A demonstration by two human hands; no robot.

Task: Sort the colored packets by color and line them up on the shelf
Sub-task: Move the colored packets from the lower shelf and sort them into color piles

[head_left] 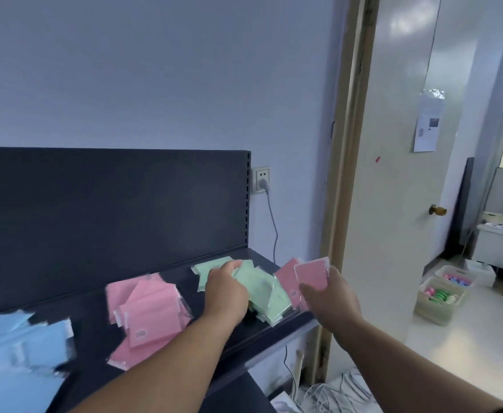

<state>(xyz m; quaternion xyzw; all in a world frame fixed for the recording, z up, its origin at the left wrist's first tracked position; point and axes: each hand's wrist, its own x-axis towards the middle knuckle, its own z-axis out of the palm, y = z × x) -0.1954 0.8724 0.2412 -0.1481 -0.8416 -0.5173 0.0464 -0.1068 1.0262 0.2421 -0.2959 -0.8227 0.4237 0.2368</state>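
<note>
Right hand (327, 296) clamps red packets (311, 277); left hand (226, 289) on greens (262, 289), grip unclear; I reckon shelf (289, 326) sorted, not aligned

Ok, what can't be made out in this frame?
Head view only.
- blue packets: cut off by the left and bottom edges, blurred; count unclear.
- green packets: left hand covers the pile's middle; whether its fingers grip one is hidden by its own back.
- pink packets: label print too small to read.
- darker pink packets in the right hand: overlapping, so number held unclear.
</note>
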